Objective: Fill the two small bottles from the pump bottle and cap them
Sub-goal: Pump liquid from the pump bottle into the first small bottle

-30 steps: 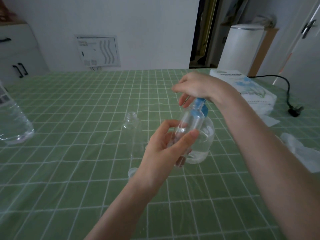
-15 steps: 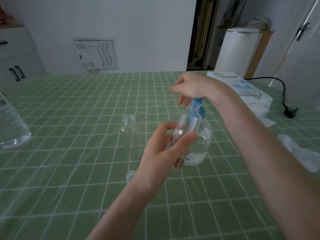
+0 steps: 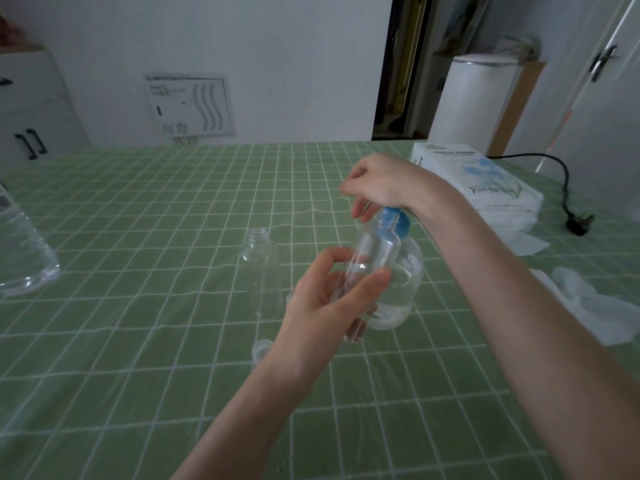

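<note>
Holding a small clear plastic bottle (image 3: 372, 251) round its lower body, the left hand (image 3: 322, 306) has its thumb on the near side and its fingers curled behind, so the grip is closed but the neck is left free. This bottle's long axis leans, base low in the palm and open mouth up and to the right, towards the blue pump head (image 3: 398, 223) of the round clear pump bottle (image 3: 405, 282), which stands on the green checked tablecloth (image 3: 138, 237) just behind it.

The right hand (image 3: 381, 185) sits on top of that pump head with its fingers bent down over the front; whether they clasp it or only bear down cannot be told, as the underside is hidden. The mouth lies directly below those fingertips, at the spout or just beside it. Contact is not clear.

As a judgement, everything turns on that alignment: the spout must stay over the mouth while the right hand presses straight down, the left hand being the one to correct any drift.

A second small clear bottle (image 3: 261, 268) stands upright and uncapped to the left, near the left hand, with a small clear cap (image 3: 261, 348) lying beside the left wrist.
</note>
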`<action>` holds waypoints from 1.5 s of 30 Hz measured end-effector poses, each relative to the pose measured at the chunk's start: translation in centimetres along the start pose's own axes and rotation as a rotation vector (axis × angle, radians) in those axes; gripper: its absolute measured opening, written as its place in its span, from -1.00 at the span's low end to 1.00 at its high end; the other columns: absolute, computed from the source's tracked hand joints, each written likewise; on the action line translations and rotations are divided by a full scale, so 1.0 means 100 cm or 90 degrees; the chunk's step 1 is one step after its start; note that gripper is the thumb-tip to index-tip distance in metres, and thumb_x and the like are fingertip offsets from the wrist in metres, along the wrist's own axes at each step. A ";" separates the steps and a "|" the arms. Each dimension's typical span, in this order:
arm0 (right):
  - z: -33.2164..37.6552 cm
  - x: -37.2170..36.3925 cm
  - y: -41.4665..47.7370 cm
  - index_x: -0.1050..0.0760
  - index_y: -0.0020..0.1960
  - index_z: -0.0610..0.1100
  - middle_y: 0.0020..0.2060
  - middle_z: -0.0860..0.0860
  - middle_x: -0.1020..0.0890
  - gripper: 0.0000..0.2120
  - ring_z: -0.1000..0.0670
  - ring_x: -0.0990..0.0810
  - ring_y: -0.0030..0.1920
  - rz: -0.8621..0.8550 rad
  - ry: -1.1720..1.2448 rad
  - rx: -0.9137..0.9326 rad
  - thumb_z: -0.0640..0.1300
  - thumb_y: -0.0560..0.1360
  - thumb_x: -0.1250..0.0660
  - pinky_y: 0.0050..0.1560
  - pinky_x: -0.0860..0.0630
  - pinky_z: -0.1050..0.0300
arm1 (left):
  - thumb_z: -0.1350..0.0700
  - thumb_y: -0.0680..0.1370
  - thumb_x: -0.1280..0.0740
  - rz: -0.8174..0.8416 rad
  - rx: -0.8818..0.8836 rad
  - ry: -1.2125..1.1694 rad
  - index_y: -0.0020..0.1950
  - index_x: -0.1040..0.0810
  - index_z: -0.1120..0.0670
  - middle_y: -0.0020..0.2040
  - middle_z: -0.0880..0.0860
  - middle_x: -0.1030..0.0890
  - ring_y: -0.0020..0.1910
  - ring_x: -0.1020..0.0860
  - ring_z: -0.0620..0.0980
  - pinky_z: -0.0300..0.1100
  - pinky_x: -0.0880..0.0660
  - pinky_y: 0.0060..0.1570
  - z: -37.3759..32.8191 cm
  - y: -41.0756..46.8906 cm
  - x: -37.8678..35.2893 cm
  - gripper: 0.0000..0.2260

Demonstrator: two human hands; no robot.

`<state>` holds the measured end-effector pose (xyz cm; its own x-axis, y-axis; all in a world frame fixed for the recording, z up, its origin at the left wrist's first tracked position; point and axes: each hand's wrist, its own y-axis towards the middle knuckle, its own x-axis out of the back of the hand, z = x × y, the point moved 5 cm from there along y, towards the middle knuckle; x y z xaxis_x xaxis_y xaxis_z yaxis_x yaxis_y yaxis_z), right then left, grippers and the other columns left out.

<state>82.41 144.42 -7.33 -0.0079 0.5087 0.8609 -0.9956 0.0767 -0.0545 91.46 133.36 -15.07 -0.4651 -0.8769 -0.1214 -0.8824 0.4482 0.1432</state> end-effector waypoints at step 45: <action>0.000 -0.002 0.000 -0.49 0.22 -0.28 0.03 -0.22 -0.66 -0.65 -0.20 -0.65 0.07 0.031 0.001 -0.012 -0.04 0.57 -0.24 0.22 -0.49 -0.11 | -0.13 0.29 -0.38 -0.015 0.016 0.007 0.00 -0.53 0.00 -0.10 0.20 -0.64 -0.29 -0.52 -0.02 -0.29 -0.43 -0.42 0.002 0.000 0.001 -0.65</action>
<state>82.43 144.32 -7.46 -0.0569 0.5136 0.8561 -0.9920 0.0679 -0.1066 91.37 133.32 -15.26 -0.4433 -0.8892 -0.1131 -0.8947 0.4312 0.1164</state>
